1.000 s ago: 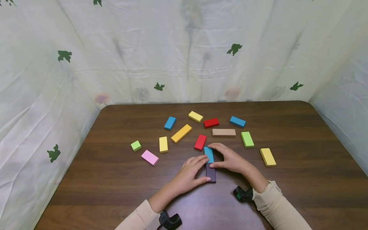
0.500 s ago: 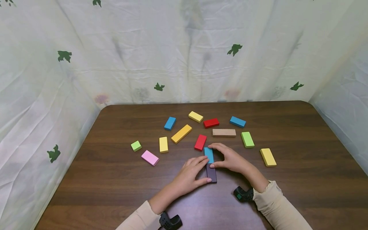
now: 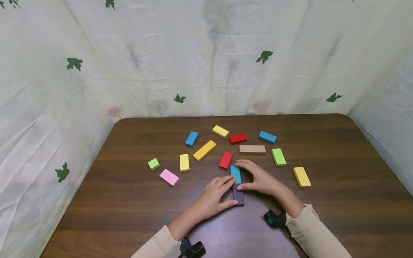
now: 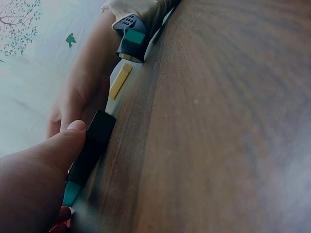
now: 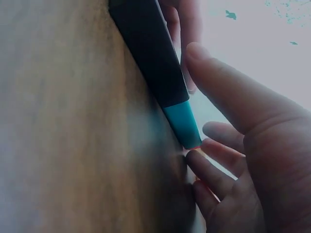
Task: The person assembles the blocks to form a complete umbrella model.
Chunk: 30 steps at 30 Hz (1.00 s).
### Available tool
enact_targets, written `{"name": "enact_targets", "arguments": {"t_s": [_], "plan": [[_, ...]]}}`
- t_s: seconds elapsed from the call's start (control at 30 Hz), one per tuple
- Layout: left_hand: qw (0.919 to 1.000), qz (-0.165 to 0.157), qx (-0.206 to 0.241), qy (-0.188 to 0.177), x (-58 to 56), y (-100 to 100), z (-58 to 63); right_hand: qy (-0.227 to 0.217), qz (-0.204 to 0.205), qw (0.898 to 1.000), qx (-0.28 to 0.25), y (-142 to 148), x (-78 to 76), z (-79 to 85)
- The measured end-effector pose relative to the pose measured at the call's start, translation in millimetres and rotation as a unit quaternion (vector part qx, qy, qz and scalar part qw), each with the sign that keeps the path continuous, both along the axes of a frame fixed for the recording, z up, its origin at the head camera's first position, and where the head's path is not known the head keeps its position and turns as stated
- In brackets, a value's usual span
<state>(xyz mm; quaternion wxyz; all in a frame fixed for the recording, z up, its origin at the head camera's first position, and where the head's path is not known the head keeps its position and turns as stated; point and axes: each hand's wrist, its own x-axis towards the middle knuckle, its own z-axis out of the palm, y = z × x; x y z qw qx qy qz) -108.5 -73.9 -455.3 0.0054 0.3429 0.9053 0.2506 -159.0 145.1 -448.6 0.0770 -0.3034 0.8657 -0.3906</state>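
A dark purple block (image 3: 238, 196) and a blue block (image 3: 235, 173) lie flat on the table, end to end and touching. My left hand (image 3: 214, 195) holds the pair from the left, thumb at the dark block's near end and fingertips over the blue block's left edge. From the right, my right hand (image 3: 259, 179) grips around the blue block, fingertips at its far end and thumb on the dark block by the joint. The right wrist view shows the dark block (image 5: 150, 53) in line with the blue one (image 5: 183, 124). Fingers partly cover the joint.
A red block (image 3: 225, 160) lies just beyond the blue one. Farther off are a tan plank (image 3: 252, 149), an orange plank (image 3: 204, 150) and a pink block (image 3: 169, 177). Several other coloured blocks are scattered around, including a yellow block (image 3: 302, 177) at right.
Both hands keep their places on the two blocks. The whole head view has shifted very slightly; the scattered blocks stay where they were.
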Motion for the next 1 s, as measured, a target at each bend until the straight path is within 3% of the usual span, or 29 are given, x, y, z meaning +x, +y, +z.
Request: {"name": "enact_targets", "arguments": {"t_s": [1.0], "plan": [[1.0,-0.003,0.004,0.003,0.4,0,-0.7,0.021,0.02,0.999,0.019,6,33.2,1.0]]}}
